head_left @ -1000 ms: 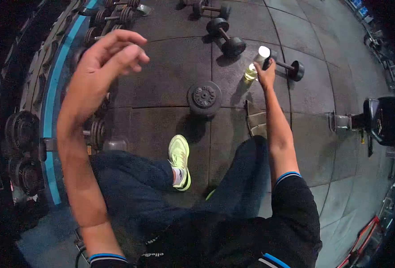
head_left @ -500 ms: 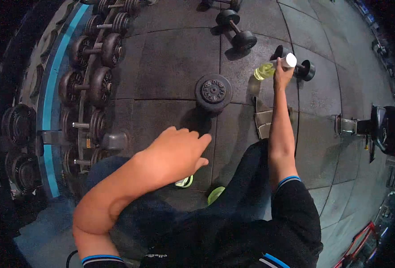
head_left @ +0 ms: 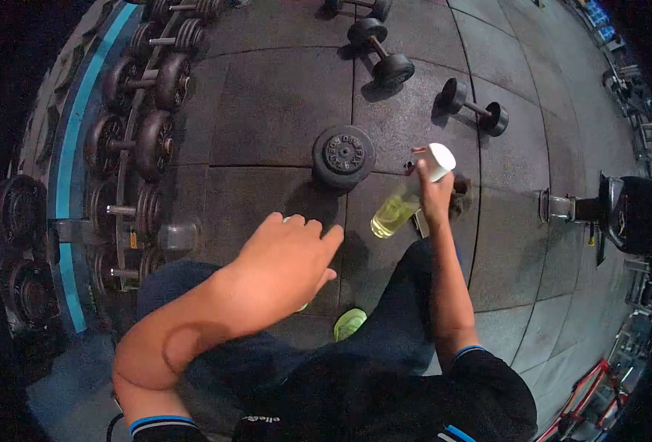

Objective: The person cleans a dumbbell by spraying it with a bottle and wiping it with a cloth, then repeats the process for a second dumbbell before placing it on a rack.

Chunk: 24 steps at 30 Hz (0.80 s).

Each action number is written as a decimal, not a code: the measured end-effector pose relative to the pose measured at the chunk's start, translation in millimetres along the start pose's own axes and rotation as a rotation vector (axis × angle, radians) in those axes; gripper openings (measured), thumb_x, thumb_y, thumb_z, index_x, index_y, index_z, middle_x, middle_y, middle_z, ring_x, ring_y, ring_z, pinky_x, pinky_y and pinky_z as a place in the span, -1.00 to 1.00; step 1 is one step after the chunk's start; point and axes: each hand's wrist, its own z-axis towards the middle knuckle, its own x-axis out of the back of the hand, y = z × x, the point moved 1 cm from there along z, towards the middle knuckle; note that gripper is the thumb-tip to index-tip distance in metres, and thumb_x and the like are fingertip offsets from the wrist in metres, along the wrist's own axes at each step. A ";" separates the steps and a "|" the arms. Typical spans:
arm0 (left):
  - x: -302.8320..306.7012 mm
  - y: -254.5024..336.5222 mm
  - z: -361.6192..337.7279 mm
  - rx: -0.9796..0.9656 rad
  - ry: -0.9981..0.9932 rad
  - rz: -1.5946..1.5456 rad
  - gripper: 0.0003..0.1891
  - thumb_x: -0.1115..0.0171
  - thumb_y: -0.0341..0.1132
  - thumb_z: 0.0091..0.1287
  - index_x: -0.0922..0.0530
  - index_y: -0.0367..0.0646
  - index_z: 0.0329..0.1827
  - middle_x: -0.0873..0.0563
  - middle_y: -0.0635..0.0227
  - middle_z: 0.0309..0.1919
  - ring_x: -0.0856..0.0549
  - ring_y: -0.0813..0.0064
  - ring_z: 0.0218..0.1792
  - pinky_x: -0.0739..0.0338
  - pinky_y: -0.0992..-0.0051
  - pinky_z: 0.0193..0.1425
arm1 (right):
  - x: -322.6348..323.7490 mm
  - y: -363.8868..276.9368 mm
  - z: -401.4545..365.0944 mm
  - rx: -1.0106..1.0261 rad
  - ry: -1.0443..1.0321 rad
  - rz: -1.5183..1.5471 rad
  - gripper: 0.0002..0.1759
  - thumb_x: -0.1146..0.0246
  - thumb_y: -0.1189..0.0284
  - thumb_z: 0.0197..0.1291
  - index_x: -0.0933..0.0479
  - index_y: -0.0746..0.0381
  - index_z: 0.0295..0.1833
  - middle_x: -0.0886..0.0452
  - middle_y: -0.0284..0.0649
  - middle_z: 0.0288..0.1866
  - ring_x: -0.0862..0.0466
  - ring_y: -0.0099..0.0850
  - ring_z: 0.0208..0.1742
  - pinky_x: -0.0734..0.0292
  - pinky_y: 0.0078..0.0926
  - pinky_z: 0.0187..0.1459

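Note:
My right hand [head_left: 435,193] is wrapped round the upper part of a clear bottle [head_left: 396,211] with a white cap and yellow-green liquid in its lower end. The bottle is tilted, its base pointing down and left. My left hand [head_left: 289,258] hangs above my lap, back upward, fingers apart and slightly bent, with nothing seen in it. Just beyond it a round dumbbell [head_left: 344,155] stands on end on the floor. Behind the bottle and my right hand lies a partly hidden item [head_left: 460,197] on the floor.
Racks of dumbbells [head_left: 165,144] line the left side beside a blue strip [head_left: 75,140]. More dumbbells lie ahead on the floor, one [head_left: 382,53] near the middle, another [head_left: 475,108] right of it. A padded bench [head_left: 632,214] is at right. My green shoe [head_left: 349,324] shows below.
My right hand has brought the bottle down and closer to me, away from the right floor dumbbell. My left hand has barely moved. The view has shifted slightly.

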 end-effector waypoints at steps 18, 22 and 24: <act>-20.8 36.9 -4.0 -0.117 0.008 0.137 -0.46 -0.31 -0.06 0.37 -0.53 -0.14 0.34 -0.68 0.31 -0.13 -0.66 0.33 -0.02 -0.46 0.31 0.03 | -52.7 12.4 -54.1 -0.034 -0.212 -0.372 -0.73 -0.43 0.40 0.21 -0.65 0.35 -0.07 -0.75 -0.24 -0.30 -0.69 -0.51 -0.35 -0.58 -0.48 -0.26; -26.5 43.8 -7.3 -0.125 -0.003 0.115 -0.46 -0.30 -0.07 0.37 -0.53 -0.13 0.35 -0.66 0.34 -0.12 -0.64 0.36 -0.02 -0.45 0.32 0.06 | -53.4 -2.1 -54.4 -0.100 -0.196 -0.373 -0.59 -0.46 0.45 -0.01 -0.64 0.34 0.01 -0.78 0.01 -0.13 -0.81 -0.17 -0.08 -0.63 -0.33 -0.03; -29.1 45.4 -7.8 -0.129 -0.007 0.104 -0.46 -0.30 -0.07 0.37 -0.53 -0.12 0.35 -0.65 0.35 -0.13 -0.63 0.37 -0.02 -0.44 0.33 0.07 | -54.0 -2.6 -54.1 -0.084 -0.181 -0.417 -0.63 -0.44 0.43 0.01 -0.64 0.33 -0.03 -0.78 0.00 -0.16 -0.81 -0.19 -0.12 -0.63 -0.34 -0.06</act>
